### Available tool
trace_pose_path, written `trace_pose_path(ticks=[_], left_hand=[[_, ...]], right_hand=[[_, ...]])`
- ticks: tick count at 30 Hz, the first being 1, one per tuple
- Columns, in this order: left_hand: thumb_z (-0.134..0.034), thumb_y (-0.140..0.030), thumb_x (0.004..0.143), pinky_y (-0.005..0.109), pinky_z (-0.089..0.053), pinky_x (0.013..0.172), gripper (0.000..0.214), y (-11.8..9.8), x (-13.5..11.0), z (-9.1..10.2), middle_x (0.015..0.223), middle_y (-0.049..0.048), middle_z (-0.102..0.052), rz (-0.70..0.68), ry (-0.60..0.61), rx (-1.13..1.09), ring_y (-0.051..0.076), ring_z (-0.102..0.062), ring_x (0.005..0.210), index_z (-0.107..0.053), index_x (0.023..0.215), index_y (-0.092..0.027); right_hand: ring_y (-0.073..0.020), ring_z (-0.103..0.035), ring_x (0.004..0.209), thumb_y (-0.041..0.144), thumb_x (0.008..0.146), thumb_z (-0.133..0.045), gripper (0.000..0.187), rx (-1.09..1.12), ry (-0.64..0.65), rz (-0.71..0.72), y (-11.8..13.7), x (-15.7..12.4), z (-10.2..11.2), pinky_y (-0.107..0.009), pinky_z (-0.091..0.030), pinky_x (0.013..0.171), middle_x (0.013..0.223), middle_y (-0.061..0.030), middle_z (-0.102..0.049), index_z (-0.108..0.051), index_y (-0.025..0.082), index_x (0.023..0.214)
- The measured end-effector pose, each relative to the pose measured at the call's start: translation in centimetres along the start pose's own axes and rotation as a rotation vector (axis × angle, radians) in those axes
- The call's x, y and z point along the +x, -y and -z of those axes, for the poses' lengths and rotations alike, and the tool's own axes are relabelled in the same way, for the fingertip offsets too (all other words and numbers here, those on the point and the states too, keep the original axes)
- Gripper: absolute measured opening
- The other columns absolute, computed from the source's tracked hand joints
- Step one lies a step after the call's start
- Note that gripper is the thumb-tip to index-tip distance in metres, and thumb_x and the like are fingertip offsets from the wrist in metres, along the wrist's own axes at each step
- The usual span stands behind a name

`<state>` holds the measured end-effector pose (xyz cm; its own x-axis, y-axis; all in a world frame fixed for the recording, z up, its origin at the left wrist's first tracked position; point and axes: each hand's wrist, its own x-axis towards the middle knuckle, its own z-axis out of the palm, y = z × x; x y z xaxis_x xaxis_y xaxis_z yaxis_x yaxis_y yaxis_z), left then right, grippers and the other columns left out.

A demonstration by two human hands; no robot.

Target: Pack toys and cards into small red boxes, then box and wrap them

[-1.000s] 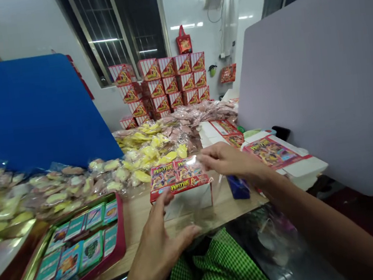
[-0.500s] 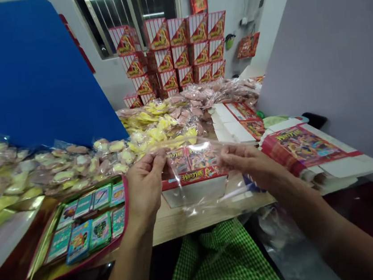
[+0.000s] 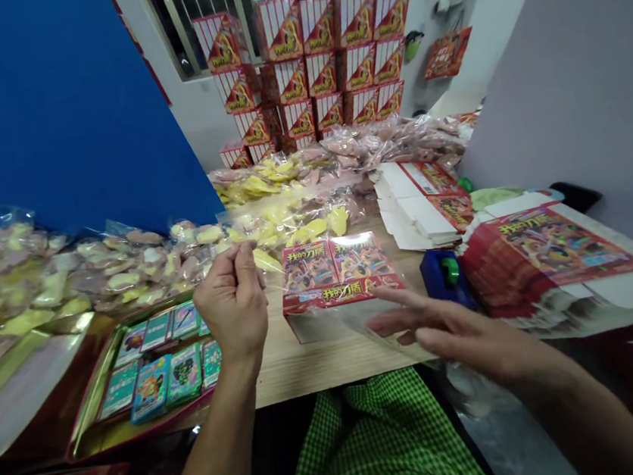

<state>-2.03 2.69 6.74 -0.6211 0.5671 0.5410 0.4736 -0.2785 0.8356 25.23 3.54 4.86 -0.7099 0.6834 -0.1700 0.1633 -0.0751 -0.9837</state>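
Note:
My left hand (image 3: 234,292) is closed in a pinch on a clear plastic bag (image 3: 294,198), whose thin film is hard to trace. To the right, my right hand (image 3: 446,322) is open with its fingers stretched out, close to the front right corner of a display box. That red and white display box (image 3: 334,319) lies on the wooden table (image 3: 286,370), with two colourful printed packs (image 3: 308,265) showing side by side at its top. Some film shows near my right fingertips; I cannot tell whether they touch it.
A gold-lined tin (image 3: 89,401) holding several card packs stands at left. Bagged yellow and pink pieces (image 3: 126,270) heap behind it. At right are a blue tape dispenser (image 3: 441,280) and flattened cartons (image 3: 558,248). Stacked red boxes (image 3: 325,61) stand at the back, between blue (image 3: 50,108) and grey panels (image 3: 574,86).
My right hand has let go of the bag's edge, opened, and moved down and right. My left hand keeps its pinch. The view has shifted, showing the display box and tape dispenser more plainly.

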Motion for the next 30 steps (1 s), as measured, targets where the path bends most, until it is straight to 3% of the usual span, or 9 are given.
trace_pose_path(ticks=[3,5,10,14,16,19,22,26,30], left_hand=[[-0.061,-0.033,0.096,0.018,-0.029,0.038,0.021,-0.1,0.6,0.2,0.052,-0.0084,-0.049,0.034,0.000,-0.054,0.004,-0.039,0.038,-0.075,0.100,-0.017],[-0.064,-0.032,0.094,0.018,-0.027,0.037,0.020,-0.1,1.2,0.7,0.050,-0.0085,-0.047,0.071,0.017,-0.098,0.005,-0.037,0.037,-0.075,0.098,-0.017],[-0.071,-0.034,0.088,0.016,-0.028,0.035,0.017,0.1,2.6,2.3,0.049,-0.0078,-0.047,0.193,0.144,-0.232,0.005,-0.037,0.039,-0.075,0.090,-0.017],[-0.080,-0.039,0.078,0.018,-0.051,0.049,0.024,0.3,3.0,2.8,0.071,-0.0004,-0.070,0.428,0.174,-0.402,0.010,-0.064,0.057,-0.070,0.085,-0.018],[-0.084,-0.041,0.072,0.021,-0.055,0.050,0.032,0.4,2.4,2.5,0.077,0.0023,-0.075,0.567,0.193,-0.481,0.015,-0.070,0.062,-0.066,0.085,-0.018],[-0.087,-0.046,0.068,0.022,-0.054,0.050,0.043,0.2,0.5,1.6,0.069,0.0021,-0.074,0.603,0.254,-0.491,0.015,-0.069,0.056,-0.065,0.089,-0.016],[-0.088,-0.050,0.067,0.021,-0.054,0.050,0.049,-0.1,-1.9,0.6,0.064,0.0022,-0.073,0.580,0.335,-0.473,0.015,-0.068,0.052,-0.066,0.094,-0.015],[-0.085,-0.051,0.071,0.020,-0.054,0.052,0.047,-0.5,-3.9,0.4,0.066,0.0041,-0.075,0.575,0.393,-0.485,0.014,-0.068,0.053,-0.068,0.095,-0.014],[-0.089,-0.046,0.066,0.013,-0.044,0.042,0.041,-0.1,-3.8,1.7,0.071,0.0077,-0.077,0.638,0.403,-0.455,0.012,-0.069,0.058,-0.072,0.078,-0.011]], right_hand=[[-0.0258,-0.067,0.102,0.060,0.091,-0.067,0.049,-0.175,-0.110,0.018,-1.0,0.8,-1.6,-0.039,-0.054,0.083,0.114,-0.0141,-0.072,-0.065,0.019,0.116],[-0.0182,-0.064,0.074,0.064,0.092,-0.063,0.046,-0.182,-0.151,0.040,-1.0,1.2,-1.9,-0.030,-0.051,0.067,0.082,-0.0076,-0.069,-0.059,0.019,0.087],[-0.0051,-0.030,0.037,0.068,0.091,-0.064,0.050,0.053,-0.038,-0.035,0.0,0.2,-0.1,-0.019,-0.021,0.038,0.049,0.0103,-0.043,-0.047,0.022,0.083],[-0.0056,-0.026,0.034,0.069,0.093,-0.061,0.048,0.039,-0.052,-0.055,-1.1,-0.6,0.9,-0.019,-0.016,0.036,0.046,0.0122,-0.036,-0.048,0.023,0.087],[-0.0085,-0.040,0.040,0.066,0.096,-0.057,0.045,-0.139,-0.051,-0.020,-2.0,-0.8,1.1,-0.019,-0.029,0.040,0.051,0.0064,-0.048,-0.057,0.021,0.092],[-0.0199,-0.067,0.074,0.058,0.095,-0.061,0.046,-0.406,-0.145,0.103,-2.2,-0.7,1.6,-0.032,-0.053,0.066,0.093,-0.0100,-0.073,-0.065,0.020,0.121],[-0.0274,-0.068,0.098,0.057,0.092,-0.065,0.064,-0.362,-0.280,0.181,-0.2,0.6,2.1,-0.041,-0.056,0.083,0.121,-0.0147,-0.070,-0.052,0.022,0.144],[-0.0217,-0.064,0.081,0.060,0.087,-0.069,0.043,-0.168,-0.411,0.265,2.5,3.3,2.2,-0.033,-0.053,0.071,0.087,-0.0065,-0.069,-0.066,0.021,0.103],[-0.0138,-0.049,0.061,0.061,0.089,-0.065,0.050,-0.170,-0.458,0.337,3.0,4.2,2.0,-0.028,-0.044,0.063,0.063,0.0007,-0.053,-0.052,0.022,0.062]])
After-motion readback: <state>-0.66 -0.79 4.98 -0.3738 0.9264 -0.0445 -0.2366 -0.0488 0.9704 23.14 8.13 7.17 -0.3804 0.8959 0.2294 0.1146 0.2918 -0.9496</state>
